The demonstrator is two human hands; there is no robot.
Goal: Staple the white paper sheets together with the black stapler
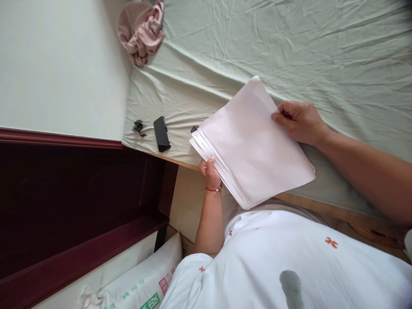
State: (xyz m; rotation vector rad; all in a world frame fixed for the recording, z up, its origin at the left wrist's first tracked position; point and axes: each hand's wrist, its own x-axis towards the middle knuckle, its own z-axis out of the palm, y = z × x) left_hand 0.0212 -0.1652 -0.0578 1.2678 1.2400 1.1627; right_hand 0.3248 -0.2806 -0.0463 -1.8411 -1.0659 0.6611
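Observation:
A stack of white paper sheets (251, 141) is held tilted over the front edge of the cloth-covered table. My left hand (210, 172) grips the stack's lower left edge, thumb on top and the other fingers mostly hidden underneath. Along that side the sheets fan out slightly in layers. My right hand (298, 122) pinches the right edge of the top sheet between thumb and fingers. Just past the stack's left corner peeks a small black object (194, 128), mostly covered, its kind unclear.
On the pale green cloth (322, 51) lie a black oblong case (161, 134), a small dark tangled item (138, 126) and a bunched pink cloth (141, 32). Dark red wooden furniture (80, 189) stands at left. A printed white sack (144, 279) rests below.

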